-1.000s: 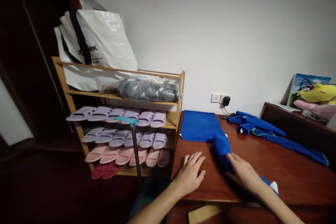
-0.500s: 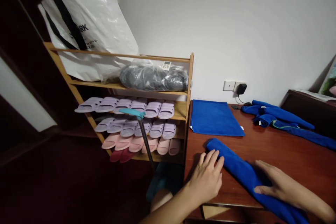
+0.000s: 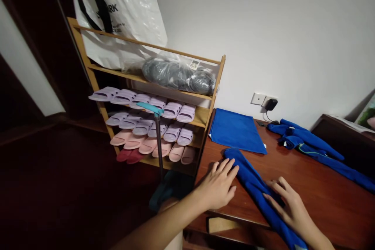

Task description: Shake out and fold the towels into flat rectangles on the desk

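Observation:
A long blue cloth [image 3: 249, 181], folded or rolled into a narrow strip, lies slantwise across the wooden table, its near end hanging past the front edge. My left hand [image 3: 218, 185] rests with spread fingers on the upper left side of the strip. Lower down, my right hand [image 3: 290, 207] touches the strip from the right, thumb and fingers apart and slightly bent. Behind the strip, a flat blue cloth [image 3: 238, 129], folded into a rectangle with small white tags, lies near the wall.
More bunched blue cloths [image 3: 307, 138] lie along the table's [image 3: 331, 199] back right. Left of it stands a wooden shoe rack [image 3: 216, 82] with several slippers [image 3: 186, 113], a bagged grey bundle [image 3: 175, 74] and a white bag [image 3: 134, 4]. A blue-topped pole [image 3: 159, 144] stands before the rack.
The view has shifted and tilted a little. My right hand's fingers have drawn in and bent more beside the strip. My left hand still lies on its upper part.

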Available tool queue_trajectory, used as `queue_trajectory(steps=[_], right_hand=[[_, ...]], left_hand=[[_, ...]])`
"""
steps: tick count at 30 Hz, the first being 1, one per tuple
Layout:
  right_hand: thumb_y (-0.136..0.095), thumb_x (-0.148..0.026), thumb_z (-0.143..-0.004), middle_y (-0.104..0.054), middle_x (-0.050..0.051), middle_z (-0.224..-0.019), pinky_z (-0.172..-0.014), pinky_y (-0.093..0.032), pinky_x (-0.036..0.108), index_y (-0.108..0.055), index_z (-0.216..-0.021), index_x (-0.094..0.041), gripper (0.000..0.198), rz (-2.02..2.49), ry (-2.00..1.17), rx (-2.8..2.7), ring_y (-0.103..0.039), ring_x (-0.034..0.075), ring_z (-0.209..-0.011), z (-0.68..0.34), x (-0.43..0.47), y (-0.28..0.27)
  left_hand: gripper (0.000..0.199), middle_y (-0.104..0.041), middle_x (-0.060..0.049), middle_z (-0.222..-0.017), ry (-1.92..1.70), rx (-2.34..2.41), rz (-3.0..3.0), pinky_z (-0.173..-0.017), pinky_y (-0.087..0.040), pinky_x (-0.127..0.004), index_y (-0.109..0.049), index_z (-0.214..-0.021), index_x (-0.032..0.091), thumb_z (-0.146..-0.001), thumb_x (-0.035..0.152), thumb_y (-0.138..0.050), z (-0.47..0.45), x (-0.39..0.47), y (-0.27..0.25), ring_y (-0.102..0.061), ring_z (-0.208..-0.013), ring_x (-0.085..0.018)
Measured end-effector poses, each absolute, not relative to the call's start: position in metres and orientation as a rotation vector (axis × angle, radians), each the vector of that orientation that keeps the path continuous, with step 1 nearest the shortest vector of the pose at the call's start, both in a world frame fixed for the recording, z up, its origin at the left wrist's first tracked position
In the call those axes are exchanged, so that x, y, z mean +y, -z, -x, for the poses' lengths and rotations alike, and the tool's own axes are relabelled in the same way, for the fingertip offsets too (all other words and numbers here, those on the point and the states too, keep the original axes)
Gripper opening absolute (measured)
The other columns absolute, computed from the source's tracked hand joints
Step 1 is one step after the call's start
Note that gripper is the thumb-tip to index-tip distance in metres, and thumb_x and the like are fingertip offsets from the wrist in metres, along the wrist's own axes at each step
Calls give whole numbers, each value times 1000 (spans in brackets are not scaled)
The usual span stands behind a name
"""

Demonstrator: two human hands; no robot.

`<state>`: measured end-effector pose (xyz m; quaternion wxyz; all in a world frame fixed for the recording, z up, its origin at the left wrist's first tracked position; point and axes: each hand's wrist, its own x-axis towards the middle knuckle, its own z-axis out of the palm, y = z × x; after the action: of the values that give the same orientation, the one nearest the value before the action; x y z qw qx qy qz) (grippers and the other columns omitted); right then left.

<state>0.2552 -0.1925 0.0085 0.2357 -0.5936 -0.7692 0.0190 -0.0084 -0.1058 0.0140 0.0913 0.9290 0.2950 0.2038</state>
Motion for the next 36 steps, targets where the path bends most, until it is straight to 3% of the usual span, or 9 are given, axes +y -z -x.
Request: queue_trajectory(steps=[4,9,15,24,31,36], right_hand=[[-43,-29,-90,-58,5,-87,-72,-50,27,-56,-108,-23,23,1479,73,-2133,-58,15,-80,-247,-193,-4],[-44,-23,-90,-60,4,-82,-69,-48,27,-55,-107,-20,20,1367,285,-2092,-58,14,-75,-249,-194,9],[-43,-32,-92,-62,4,-80,-67,-44,27,-57,-94,-19,19,1490,29,-1956,-58,14,-71,-250,-194,6],[-40,-32,-93,-63,1,-87,-74,-44,26,-58,-97,-23,20,1430,-190,-1950,-58,13,-80,-251,-197,-3],[-42,-26,-91,-61,2,-77,-64,-43,26,-58,-95,-21,17,1374,154,-2055,-57,14,-69,-248,-195,-6],[-41,-26,-92,-61,2,-79,-66,-42,27,-58,-102,-21,20,1375,193,-2048,-56,15,-70,-247,-197,-8]], left_hand=[[60,-24,-11,-151,-552,901,-2783,-105,-26,-52,-30,-142,19,-86,29,-50,6,-107,-17,-22,-136,-31],[61,-21,-10,-152,-484,914,-2800,-106,-25,-53,-26,-144,22,-87,30,-49,2,-108,-19,-20,-137,-30],[59,-19,-8,-153,-484,895,-2798,-107,-24,-52,-22,-146,26,-92,32,-46,1,-106,-15,-23,-137,-27],[63,-13,-4,-154,-340,935,-2874,-107,-24,-54,-10,-148,29,-94,27,-42,-4,-109,-22,-19,-138,-26],[68,-15,-3,-154,-316,976,-2887,-108,-27,-47,-6,-148,29,-92,22,-44,-9,-108,-29,-20,-138,-25],[64,-16,-3,-154,-305,960,-2886,-108,-26,-48,-10,-148,28,-93,23,-42,-10,-106,-27,-20,-138,-26]])
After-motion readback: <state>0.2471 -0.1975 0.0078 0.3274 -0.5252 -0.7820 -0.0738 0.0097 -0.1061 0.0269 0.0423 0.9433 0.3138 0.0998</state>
